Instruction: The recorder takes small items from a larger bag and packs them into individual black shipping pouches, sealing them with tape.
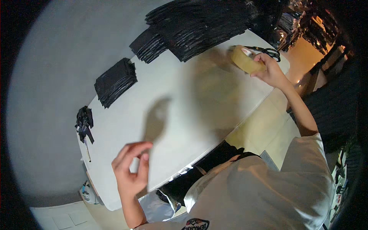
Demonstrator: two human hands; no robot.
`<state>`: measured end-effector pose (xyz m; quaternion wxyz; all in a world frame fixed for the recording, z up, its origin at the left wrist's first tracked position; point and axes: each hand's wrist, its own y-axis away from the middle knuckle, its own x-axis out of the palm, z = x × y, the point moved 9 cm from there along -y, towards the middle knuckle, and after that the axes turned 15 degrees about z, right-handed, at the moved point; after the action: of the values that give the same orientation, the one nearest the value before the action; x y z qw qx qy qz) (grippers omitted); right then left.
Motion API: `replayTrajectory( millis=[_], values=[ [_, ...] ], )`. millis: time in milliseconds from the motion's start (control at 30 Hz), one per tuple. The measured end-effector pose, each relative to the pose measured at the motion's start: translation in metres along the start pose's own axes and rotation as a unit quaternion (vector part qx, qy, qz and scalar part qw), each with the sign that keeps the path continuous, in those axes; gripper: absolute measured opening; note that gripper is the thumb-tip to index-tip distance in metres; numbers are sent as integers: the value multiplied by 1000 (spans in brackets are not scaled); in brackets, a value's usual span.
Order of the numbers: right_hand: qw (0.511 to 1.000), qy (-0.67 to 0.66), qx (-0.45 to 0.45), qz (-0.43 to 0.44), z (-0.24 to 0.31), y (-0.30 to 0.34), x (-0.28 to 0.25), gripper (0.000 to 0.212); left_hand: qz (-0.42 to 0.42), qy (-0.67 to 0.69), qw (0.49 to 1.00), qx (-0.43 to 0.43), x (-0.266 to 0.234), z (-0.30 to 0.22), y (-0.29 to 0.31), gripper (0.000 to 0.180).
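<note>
At the far right of the white table, my right hand [271, 72] grips a roll of yellowish clear tape [242, 61] by its near rim, thumb and fingers on either side. Nearer to me on the left, my left hand [132, 165] is raised over the table's near part. Its fingers are curled and its thumb stands a little apart from them, with nothing visible between. Just behind the tape roll lies a black-handled tool [268, 51], probably scissors, partly hidden by the roll and my right hand.
Stacks of flat black packages [199, 28] line the table's far edge, with a smaller stack [115, 81] farther left. A crumpled black bundle [84, 120] and a thin pen-like stick [88, 151] lie at the left edge. A grey wall [65, 65] rises behind the white table [180, 126].
</note>
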<state>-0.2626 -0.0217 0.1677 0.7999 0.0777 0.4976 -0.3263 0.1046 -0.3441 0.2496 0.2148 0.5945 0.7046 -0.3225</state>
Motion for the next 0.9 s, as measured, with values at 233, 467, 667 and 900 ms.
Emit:
replayTrajectory(
  millis=[233, 467, 667, 900],
  values=[
    [995, 101, 17, 14, -7, -19, 5, 55, -25, -57, 990, 124, 4, -30, 42, 31],
    [994, 94, -60, 17, -52, -29, 24, 47, -40, -102, 989, 103, 2, -3, 86, 29],
    [989, 131, -17, 71, -155, -19, 4, 43, -101, -165, 980, -50, -22, 57, 139, 41],
    [925, 358, 26, 125, -24, -52, 14, 45, -158, -133, 952, -228, -53, 85, 223, 43]
  ],
)
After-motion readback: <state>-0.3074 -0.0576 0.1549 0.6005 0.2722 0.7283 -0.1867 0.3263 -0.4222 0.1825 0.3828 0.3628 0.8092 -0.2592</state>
